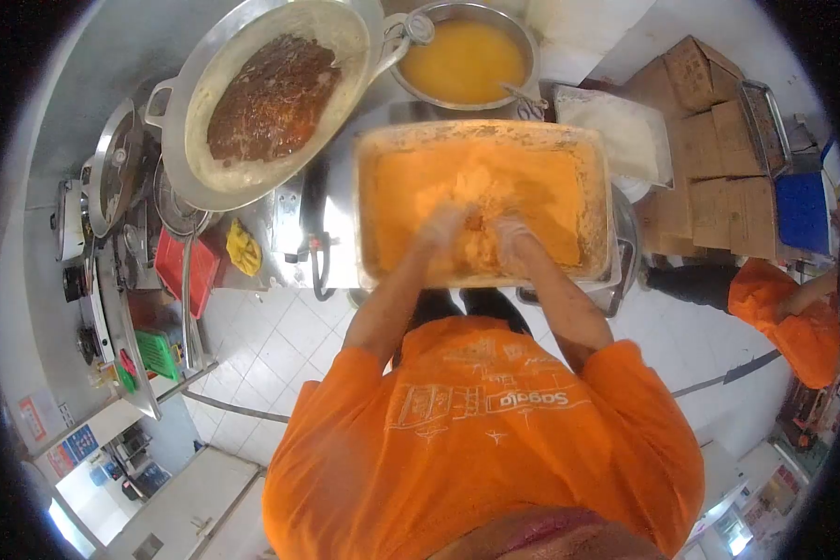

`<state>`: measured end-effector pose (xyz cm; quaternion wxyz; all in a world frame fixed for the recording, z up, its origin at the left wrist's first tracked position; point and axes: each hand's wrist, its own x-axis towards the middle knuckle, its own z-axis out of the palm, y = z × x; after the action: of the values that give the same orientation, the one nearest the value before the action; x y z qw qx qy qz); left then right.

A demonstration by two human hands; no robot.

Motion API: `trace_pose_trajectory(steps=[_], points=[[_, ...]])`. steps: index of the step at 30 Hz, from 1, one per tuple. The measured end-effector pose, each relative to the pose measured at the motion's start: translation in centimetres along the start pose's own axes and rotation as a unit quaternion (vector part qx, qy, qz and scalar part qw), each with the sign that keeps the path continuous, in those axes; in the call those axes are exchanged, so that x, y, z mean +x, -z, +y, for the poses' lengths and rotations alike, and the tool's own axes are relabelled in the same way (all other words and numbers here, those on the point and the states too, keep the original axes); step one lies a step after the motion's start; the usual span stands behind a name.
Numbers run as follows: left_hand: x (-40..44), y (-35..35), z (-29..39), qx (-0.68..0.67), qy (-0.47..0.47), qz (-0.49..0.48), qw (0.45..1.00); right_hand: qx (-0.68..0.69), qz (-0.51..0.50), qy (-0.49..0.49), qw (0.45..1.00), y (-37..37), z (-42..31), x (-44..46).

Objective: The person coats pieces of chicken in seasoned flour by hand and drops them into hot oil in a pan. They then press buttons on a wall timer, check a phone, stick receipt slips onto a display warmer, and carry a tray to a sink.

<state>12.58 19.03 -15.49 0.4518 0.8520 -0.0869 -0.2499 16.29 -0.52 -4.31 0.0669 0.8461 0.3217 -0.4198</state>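
A large rectangular tub [604,201] holds a layer of orange powder [551,182]. Both of my hands are down in it, near the middle, a short gap apart. My left hand [511,241] is coated with pale powder and blurred at the fingers. Just across the gap, my right hand [443,229] is also powder-covered and smeared by motion. Between and beyond the hands lies a heap of lumpy, powder-coated pieces [476,191]. Whether either hand grips any of it cannot be made out.
Behind the tub stand a wok [191,173] of dark frying food in oil and a metal bowl [462,61] of yellow liquid. A tray [616,131] of pale powder is at the right, near cardboard boxes [719,140]. Another person [779,308] stands at far right.
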Motion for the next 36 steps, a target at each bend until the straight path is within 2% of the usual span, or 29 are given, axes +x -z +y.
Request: trace_pose_trajectory(steps=[1,2,4,5,6,7,9,11,13,14,15,16,18,19,20,22,23,24,26,28,29,31,32,33,35,36], points=[[-0.7,3.7,3.6,0.103,-0.02,-0.028,0.994,-0.1,0.001,0.005,0.995,1.5,0.3,-0.5],[-1.6,6.4,5.8,0.1,-0.028,-0.022,0.994,-0.111,0.008,-0.018,0.994,0.7,3.3,1.1],[-3.2,9.7,5.5,-0.094,-0.061,0.045,0.993,-0.131,0.013,-0.057,0.99,-2.3,9.1,4.1],[-3.7,11.3,4.8,-0.14,-0.073,0.063,0.986,-0.009,0.029,-0.085,0.996,-1.7,9.9,3.9],[-4.3,13.2,5.5,-0.069,-0.023,0.067,0.995,0.113,0.052,-0.109,0.986,-1.1,10.7,3.6],[-4.7,14.6,6.9,0.019,0.04,0.067,0.997,0.36,0.082,-0.132,0.92,2.4,10.9,1.1],[-3.5,13.7,8.4,0.116,0.114,0.081,0.983,0.508,0.112,-0.132,0.844,3.8,8.7,1.2],[0.0,10.2,9.1,0.154,0.137,0.117,0.971,0.342,0.133,-0.1,0.925,3.4,3.2,7.3],[1.1,8.8,11.1,0.124,0.148,0.134,0.972,0.316,0.184,-0.06,0.929,3.0,1.9,8.6],[0.7,9.3,11.6,0.09,0.152,0.128,0.976,0.378,0.223,-0.041,0.897,1.8,1.9,8.0],[0.0,10.2,12.7,0.021,0.173,0.119,0.978,0.272,0.236,-0.002,0.933,1.0,3.3,7.1],[-1.7,11.4,13.3,0.03,0.168,0.089,0.981,0.162,0.256,0.035,0.952,0.3,4.6,6.0],[-5.6,11.5,12.0,0.02,0.139,0.053,0.989,-0.05,0.172,0.075,0.981,-0.6,6.2,1.7],[-6.8,10.6,10.5,0.002,0.112,0.045,0.993,0.054,0.127,0.062,0.988,-1.1,6.0,-0.3],[-6.6,7.1,5.6,-0.039,0.058,0.065,0.995,0.194,0.101,0.035,0.975,-2.4,4.9,-1.1],[-5.6,5.0,3.6,0.013,-0.009,0.044,0.999,0.458,0.089,-0.057,0.883,-3.7,1.1,-0.2],[-3.8,4.7,4.9,0.109,-0.024,0.006,0.994,0.504,0.099,-0.084,0.854,-3.2,-0.6,1.3],[-3.4,4.3,5.9,0.199,-0.034,-0.039,0.979,0.501,0.106,-0.086,0.854,-2.4,-1.6,1.8],[-3.7,7.9,10.5,0.151,0.005,-0.028,0.988,0.469,0.128,-0.069,0.871,0.1,-1.6,1.6],[-2.8,9.3,9.4,-0.003,-0.031,0.001,1.0,0.384,0.17,-0.045,0.906,1.3,0.7,0.3],[-1.9,10.1,5.0,-0.13,-0.083,0.03,0.988,0.346,0.184,-0.043,0.919,1.8,2.5,-0.1],[-2.3,12.7,3.5,-0.079,-0.071,0.059,0.993,0.372,0.171,-0.071,0.91,2.8,7.0,-0.2],[-3.2,15.0,6.1,0.098,-0.006,0.057,0.993,0.439,0.154,-0.105,0.879,3.8,8.8,-0.1],[-3.5,16.4,7.6,0.271,0.062,0.055,0.959,0.507,0.143,-0.141,0.838,4.6,9.4,0.3],[-0.6,14.6,6.6,0.283,0.092,0.054,0.953,0.594,0.154,-0.198,0.764,5.4,6.3,2.4],[1.8,12.4,5.7,0.287,0.108,0.05,0.951,0.587,0.166,-0.206,0.765,5.7,3.5,3.9]])
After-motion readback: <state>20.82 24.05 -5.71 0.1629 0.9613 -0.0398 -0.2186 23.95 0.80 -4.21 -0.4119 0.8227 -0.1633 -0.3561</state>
